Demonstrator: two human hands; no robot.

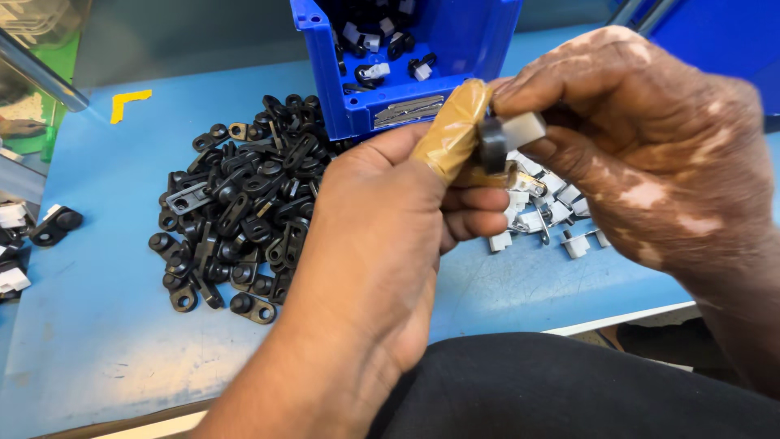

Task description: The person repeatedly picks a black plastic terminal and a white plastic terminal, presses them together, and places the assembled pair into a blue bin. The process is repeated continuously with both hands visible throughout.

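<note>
My left hand point(382, 236) is raised over the blue table, its thumb wrapped in tan tape, pinching a small black bracket point(492, 145). My right hand point(650, 138) meets it from the right, its fingers closed on a small white plastic piece point(524, 128) that sits against the black bracket. Both hands hold the two parts together in front of a blue bin point(422, 97).
A pile of black brackets point(240, 211) lies left of my hands. Several white pieces point(561, 219) lie under my right hand. The blue bin holds assembled black-and-white parts point(374, 73). More assembled parts point(32, 232) sit at the left edge. The table's front edge point(617, 321) is near.
</note>
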